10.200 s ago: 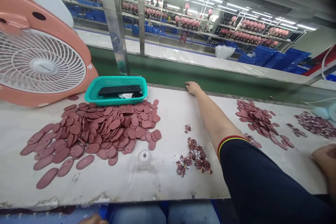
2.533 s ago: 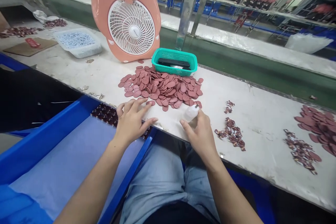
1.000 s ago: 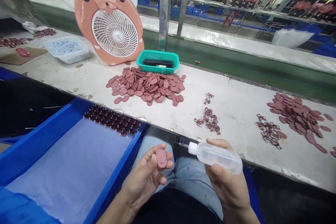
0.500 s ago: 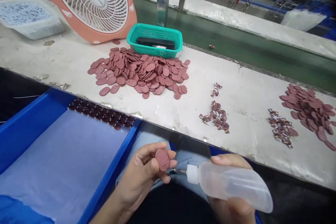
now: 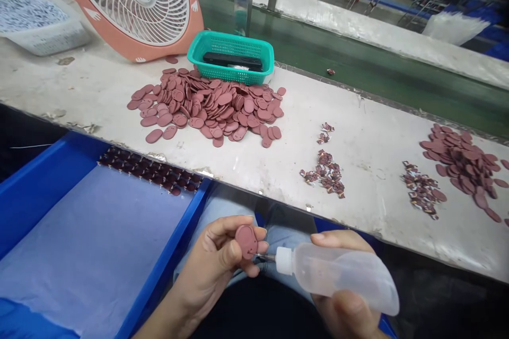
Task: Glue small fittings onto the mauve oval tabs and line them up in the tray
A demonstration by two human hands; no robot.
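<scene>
Pinched between the thumb and fingers of my left hand (image 5: 220, 254) is a flat reddish-brown oval disc (image 5: 245, 240) with small holes near its lower end. My right hand (image 5: 350, 286) is wrapped round a translucent plastic squeeze bottle (image 5: 345, 275), tilted nearly sideways. Its white cap (image 5: 284, 260) carries a thin metal needle tip (image 5: 264, 257) that points left and reaches the lower part of the disc. Whether any liquid comes out is too small to tell. Both hands are over my lap, in front of the table edge.
Oval discs (image 5: 214, 108) lie heaped beside a green basket (image 5: 230, 58) and an orange fan (image 5: 139, 5). Small brown pieces (image 5: 328, 172) and another disc pile (image 5: 463, 161) lie rightward. At left, a blue tray (image 5: 95, 243) holds rows of dark assembled pieces (image 5: 151, 169).
My right hand has brought the bottle left, so the needle tip now meets the lower part of the disc. My left hand holds the disc almost still. The view has shifted slightly.
</scene>
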